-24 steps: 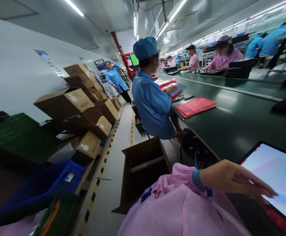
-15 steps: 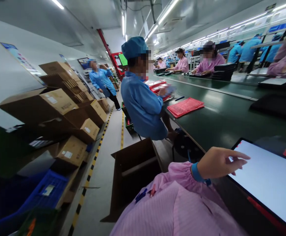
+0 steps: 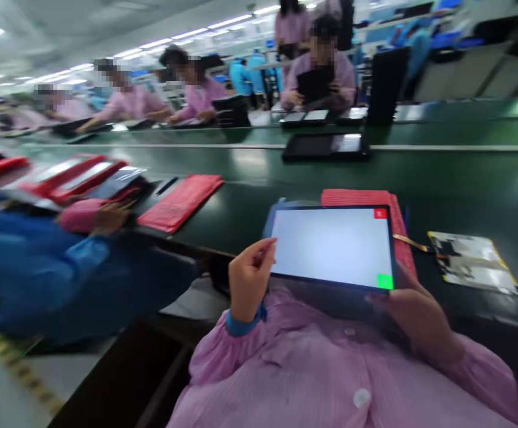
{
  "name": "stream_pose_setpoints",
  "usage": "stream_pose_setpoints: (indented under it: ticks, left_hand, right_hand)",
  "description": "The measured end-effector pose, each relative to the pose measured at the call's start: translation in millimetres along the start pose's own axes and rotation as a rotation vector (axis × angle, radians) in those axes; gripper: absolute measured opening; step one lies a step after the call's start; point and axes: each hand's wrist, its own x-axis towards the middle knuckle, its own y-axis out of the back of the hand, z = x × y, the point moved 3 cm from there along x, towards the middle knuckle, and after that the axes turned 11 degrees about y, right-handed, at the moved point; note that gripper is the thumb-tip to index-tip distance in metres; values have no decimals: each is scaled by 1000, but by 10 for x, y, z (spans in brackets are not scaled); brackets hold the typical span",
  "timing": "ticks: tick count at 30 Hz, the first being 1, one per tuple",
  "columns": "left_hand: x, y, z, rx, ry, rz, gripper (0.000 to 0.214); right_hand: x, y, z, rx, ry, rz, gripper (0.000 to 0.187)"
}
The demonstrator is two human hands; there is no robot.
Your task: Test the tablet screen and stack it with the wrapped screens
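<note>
Holding a thin dark-framed tablet with a lit white screen (image 3: 332,246) above the lap, left hand (image 3: 248,279) pinching its left edge, right hand (image 3: 413,315) gripping underneath; lying behind on the green belt (image 3: 286,178), a red padded sleeve (image 3: 399,223) and a bare circuit panel (image 3: 473,261).

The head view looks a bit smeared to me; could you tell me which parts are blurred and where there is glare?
Head view: the blue sleeve at left and the far workers are motion-blurred; the tablet between the left hand and right hand is sharper, its screen washed white; ceiling lights streak across the green belt.
</note>
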Motion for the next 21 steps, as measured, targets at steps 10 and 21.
stream_pose_setpoints:
  ticks: [10, 21]
  left_hand:
    - [-48, -34, 86, -53, 9, -1, 25]
    - [-102, -6, 124, -117, -60, 57, 24]
  right_hand:
    - [-46, -44, -112, 171, 2, 77, 54]
    - [-56, 37, -61, 104, -24, 100, 57]
